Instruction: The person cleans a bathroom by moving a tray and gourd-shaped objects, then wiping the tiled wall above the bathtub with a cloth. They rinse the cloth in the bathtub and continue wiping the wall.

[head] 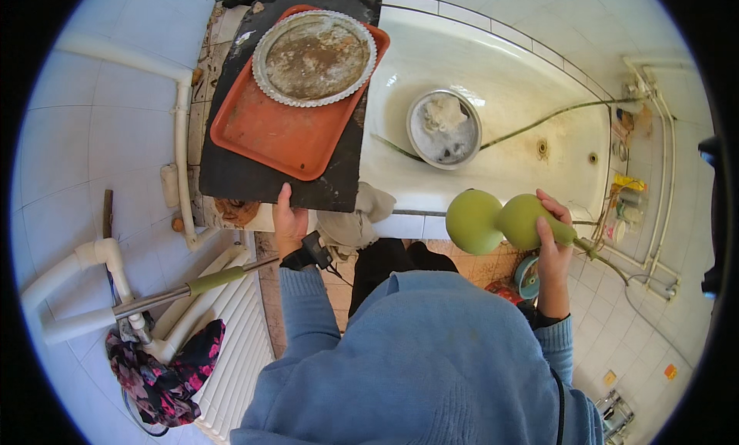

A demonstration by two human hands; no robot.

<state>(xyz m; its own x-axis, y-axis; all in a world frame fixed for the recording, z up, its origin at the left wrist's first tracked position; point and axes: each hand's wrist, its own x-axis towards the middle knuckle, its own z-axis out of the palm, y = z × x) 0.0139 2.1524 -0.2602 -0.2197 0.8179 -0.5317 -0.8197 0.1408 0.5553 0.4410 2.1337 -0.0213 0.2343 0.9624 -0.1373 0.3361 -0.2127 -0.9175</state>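
A green bottle gourd (474, 221) with two round lobes and a dried stem is in my right hand (554, 231), which grips it around the neck end. My left hand (288, 222) is at the front edge of a black board (277, 192). Its thumb lies against the board's top, and the other fingers are partly hidden below. On the board rests an orange plastic tray (277, 136), and a fluted metal pan (314, 58) with a dirty, crusted inside sits over the tray's far part. A grey cloth (349, 225) hangs over the tub's rim beside my left wrist.
In the white bathtub (508, 69) stands a metal basin (444, 128) holding suds and a pale cloth. A green hose (548, 117) runs across the tub. At left are a white radiator (236, 324), pipes and a floral cloth (167, 370). Several bottles (626, 208) line the right side.
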